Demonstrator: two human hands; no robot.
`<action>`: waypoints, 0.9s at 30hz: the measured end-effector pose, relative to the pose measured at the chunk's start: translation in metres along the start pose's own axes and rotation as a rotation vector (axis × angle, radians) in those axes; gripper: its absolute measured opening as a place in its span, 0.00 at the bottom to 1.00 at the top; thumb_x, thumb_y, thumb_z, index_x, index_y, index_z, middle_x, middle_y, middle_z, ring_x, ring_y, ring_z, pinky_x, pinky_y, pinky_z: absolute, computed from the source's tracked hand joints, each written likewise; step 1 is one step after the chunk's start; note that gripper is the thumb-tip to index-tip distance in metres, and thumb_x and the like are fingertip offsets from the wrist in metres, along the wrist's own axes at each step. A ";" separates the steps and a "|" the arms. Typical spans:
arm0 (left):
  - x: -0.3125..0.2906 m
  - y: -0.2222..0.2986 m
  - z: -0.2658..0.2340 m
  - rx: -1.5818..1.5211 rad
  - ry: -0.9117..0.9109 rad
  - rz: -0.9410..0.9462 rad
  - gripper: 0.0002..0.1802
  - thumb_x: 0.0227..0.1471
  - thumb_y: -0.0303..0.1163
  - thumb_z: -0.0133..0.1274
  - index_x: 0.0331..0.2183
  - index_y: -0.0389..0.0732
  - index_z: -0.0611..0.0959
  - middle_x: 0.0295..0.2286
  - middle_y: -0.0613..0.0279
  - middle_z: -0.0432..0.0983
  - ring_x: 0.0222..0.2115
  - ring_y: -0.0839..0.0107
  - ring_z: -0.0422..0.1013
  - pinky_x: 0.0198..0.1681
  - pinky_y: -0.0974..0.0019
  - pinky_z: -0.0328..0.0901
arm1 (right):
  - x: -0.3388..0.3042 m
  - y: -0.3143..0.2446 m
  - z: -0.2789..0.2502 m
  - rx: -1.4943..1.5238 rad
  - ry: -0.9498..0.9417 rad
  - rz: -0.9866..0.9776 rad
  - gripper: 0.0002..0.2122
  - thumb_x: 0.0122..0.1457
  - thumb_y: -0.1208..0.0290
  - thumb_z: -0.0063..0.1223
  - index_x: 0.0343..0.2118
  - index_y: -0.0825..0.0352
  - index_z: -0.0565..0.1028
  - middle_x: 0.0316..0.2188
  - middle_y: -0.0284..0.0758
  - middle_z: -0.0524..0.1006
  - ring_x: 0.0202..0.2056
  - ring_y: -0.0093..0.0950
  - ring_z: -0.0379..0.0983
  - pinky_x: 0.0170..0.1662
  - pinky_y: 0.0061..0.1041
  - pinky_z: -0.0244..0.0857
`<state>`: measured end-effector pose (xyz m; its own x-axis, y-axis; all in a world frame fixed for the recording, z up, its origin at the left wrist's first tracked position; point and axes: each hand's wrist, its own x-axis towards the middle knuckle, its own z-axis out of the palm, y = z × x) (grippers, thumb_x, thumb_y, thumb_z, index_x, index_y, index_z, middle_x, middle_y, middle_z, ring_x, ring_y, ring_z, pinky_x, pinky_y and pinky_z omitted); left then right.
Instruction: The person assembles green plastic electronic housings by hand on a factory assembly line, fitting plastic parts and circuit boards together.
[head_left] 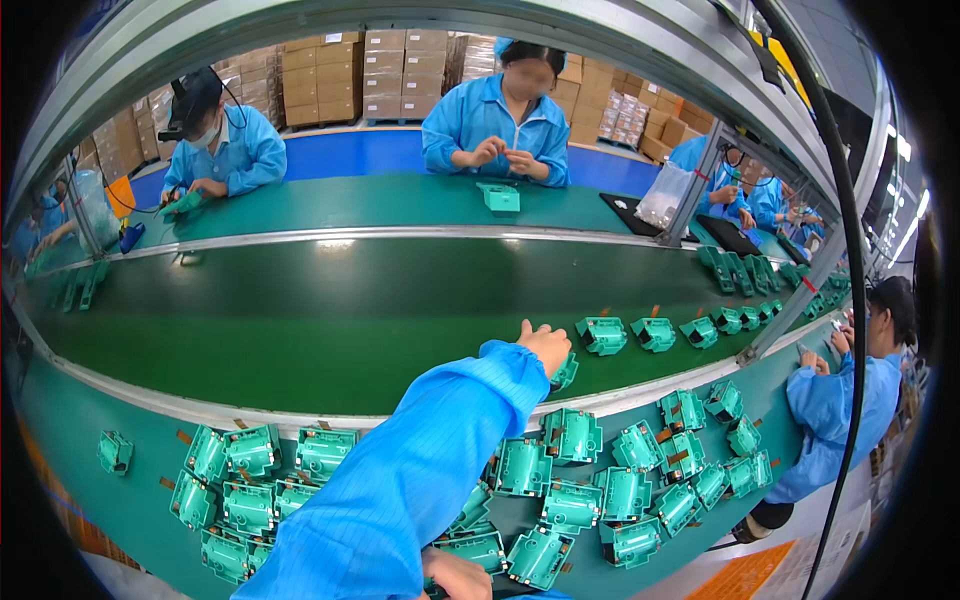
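My left arm, in a blue sleeve, stretches across the bench to the green conveyor belt. There my left hand (545, 348) is closed over a green plastic housing (566, 373), mostly hidden beneath the palm and fingers. Low in the view, my right hand (460, 576) is beside another green housing (475, 550) on the bench; the left sleeve covers its fingers, so its grip cannot be made out. Similar housings with small brown tabs lie in clusters on both sides of my arm, among them a right-hand one (632, 541) and a left-hand one (250, 450).
A row of housings (602, 336) runs along the belt (300, 350) to the right. A metal rail (200, 405) divides belt and bench. Across the belt, co-workers sit at a green table (350, 205). Another person (850, 400) works at the right. A black cable (850, 300) hangs there.
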<state>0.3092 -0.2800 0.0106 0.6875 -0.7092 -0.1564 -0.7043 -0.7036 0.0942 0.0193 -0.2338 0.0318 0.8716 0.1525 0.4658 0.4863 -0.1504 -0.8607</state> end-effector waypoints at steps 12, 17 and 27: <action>-0.237 -0.034 -0.113 0.137 0.336 0.265 0.41 0.21 0.26 0.59 0.45 0.35 0.64 0.41 0.52 0.59 0.43 0.55 0.59 0.43 0.58 0.58 | 0.011 0.017 -0.015 0.437 0.176 0.269 0.06 0.53 0.75 0.42 0.32 0.72 0.66 0.27 0.39 0.71 0.29 0.25 0.68 0.32 0.23 0.63; -0.358 0.015 -0.075 0.265 0.381 0.275 0.30 0.35 0.26 0.49 0.45 0.36 0.65 0.42 0.56 0.63 0.44 0.63 0.61 0.40 0.60 0.58 | 0.031 -0.003 -0.007 0.828 0.045 0.479 0.17 0.53 0.71 0.45 0.45 0.71 0.63 0.39 0.38 0.69 0.39 0.25 0.66 0.43 0.23 0.60; -0.417 0.025 -0.032 -0.255 0.618 -0.181 0.38 0.33 0.19 0.53 0.50 0.40 0.59 0.47 0.50 0.55 0.48 0.53 0.56 0.48 0.55 0.56 | 0.034 0.000 0.023 0.932 -0.177 0.642 0.22 0.50 0.79 0.44 0.50 0.71 0.59 0.37 0.35 0.70 0.37 0.21 0.68 0.40 0.20 0.63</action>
<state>0.0101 -0.0032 0.1095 0.8185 -0.4219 0.3900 -0.5572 -0.7485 0.3597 0.0478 -0.2062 0.0432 0.8858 0.4560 -0.0866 -0.3444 0.5206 -0.7813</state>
